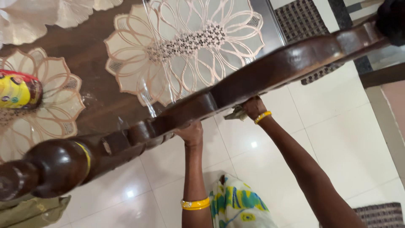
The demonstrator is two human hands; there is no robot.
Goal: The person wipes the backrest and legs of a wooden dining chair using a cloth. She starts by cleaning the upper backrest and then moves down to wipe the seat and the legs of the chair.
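Glossy white floor tiles (337,126) below dark carved wooden chair rail (253,80). Left hand (192,133) pressed beneath; right hand (253,107) pinching greenish cloth (236,113). Risk: cloth slipping; rail bumping glass-topped bench (105,105).

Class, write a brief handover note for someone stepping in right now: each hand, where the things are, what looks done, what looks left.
Left hand: gripping the underside of the dark carved wooden chair rail.
Right hand: pressing a small greyish cloth against the rail from below.
Chair stands at the glass-topped table with lace mats.
Done: cannot tell how much has been wiped.
Left: probably the rest of the rail, towards the rounded post.
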